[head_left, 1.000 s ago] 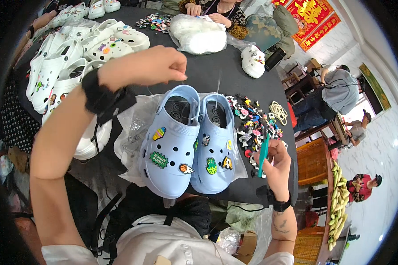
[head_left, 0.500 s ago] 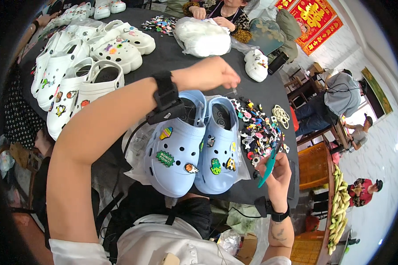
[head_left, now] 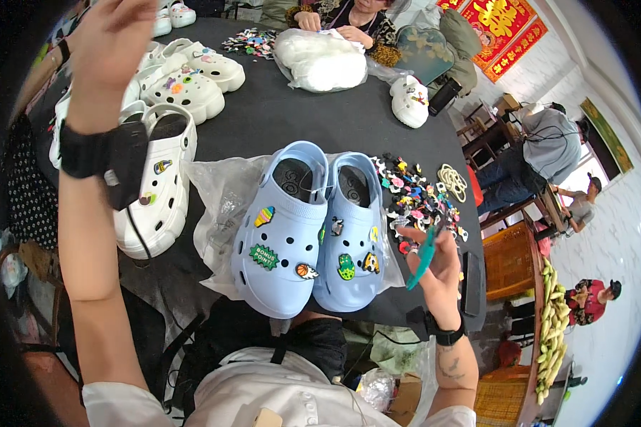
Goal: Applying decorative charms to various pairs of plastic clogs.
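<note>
A pair of light blue clogs, the left one (head_left: pixel 281 274) and the right one (head_left: pixel 349 281), lies toes toward me at the table's near edge, with colourful charms on the uppers. A thin clear thread seems to join their heel openings. My right hand (head_left: pixel 438 277) holds a slim teal-handled tool (head_left: pixel 423 262) beside a heap of small charms (head_left: pixel 420 206); the tool's exact kind is unclear. High at the far left, my left hand (head_left: pixel 114 57) is raised over several white clogs (head_left: pixel 153 199). Blur and the picture's rim hide its fingers.
Clear plastic wrapping (head_left: pixel 224 206) lies under the blue clogs on the dark table (head_left: pixel 249 135). Beyond are a bagged white bundle (head_left: pixel 320 60), a lone white clog (head_left: pixel 409 102) and a second charm pile (head_left: pixel 253 43). Elastic bands (head_left: pixel 451 182) lie at right. A co-worker sits opposite.
My left hand has swung from above the blue clogs up and left over the white clogs. The blue clogs stay put; my right hand keeps the teal-handled tool and has shifted slightly.
</note>
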`<state>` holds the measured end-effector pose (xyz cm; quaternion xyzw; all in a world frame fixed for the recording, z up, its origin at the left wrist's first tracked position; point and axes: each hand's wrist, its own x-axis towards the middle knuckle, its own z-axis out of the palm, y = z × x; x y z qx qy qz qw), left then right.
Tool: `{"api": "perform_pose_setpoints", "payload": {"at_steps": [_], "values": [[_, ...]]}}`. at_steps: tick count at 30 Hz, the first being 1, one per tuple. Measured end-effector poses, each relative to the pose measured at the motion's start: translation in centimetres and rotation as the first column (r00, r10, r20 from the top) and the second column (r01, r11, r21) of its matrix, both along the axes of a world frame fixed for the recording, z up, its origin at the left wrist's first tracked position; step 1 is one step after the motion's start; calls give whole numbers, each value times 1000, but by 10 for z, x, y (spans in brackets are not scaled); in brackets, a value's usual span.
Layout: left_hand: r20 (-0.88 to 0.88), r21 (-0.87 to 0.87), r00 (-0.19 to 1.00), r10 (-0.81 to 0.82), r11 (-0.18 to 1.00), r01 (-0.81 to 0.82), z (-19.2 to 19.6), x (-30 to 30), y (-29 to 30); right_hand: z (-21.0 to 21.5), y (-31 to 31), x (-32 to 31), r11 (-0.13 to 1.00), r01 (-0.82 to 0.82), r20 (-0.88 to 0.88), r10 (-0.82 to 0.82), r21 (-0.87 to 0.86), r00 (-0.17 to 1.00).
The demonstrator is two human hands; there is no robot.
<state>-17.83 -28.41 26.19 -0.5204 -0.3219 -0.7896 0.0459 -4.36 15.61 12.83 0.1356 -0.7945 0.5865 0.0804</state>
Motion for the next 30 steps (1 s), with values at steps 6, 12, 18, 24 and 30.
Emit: {"api": "perform_pose_setpoints", "payload": {"at_steps": [6,12,18,24,30], "values": [[-252,-794,798,547,354,-493,-75,-8,99,6,-33,-39,979,-163,161,142,123,977],[-473,-836,811,345,115,-537,-120,-4,140,4,-38,-48,983,-130,60,123,127,991],[-328,-783,743,584,271,-559,-109,-22,132,10,-33,-42,974,-136,34,132,179,991],[-650,-622,435,624,-108,-775,-85,-11,126,9,-25,-39,979,-138,-15,141,147,990],[-389,-429,432,814,254,-867,-65,0,98,18,-10,-41,990,2,-16,0,143,1000]]}}
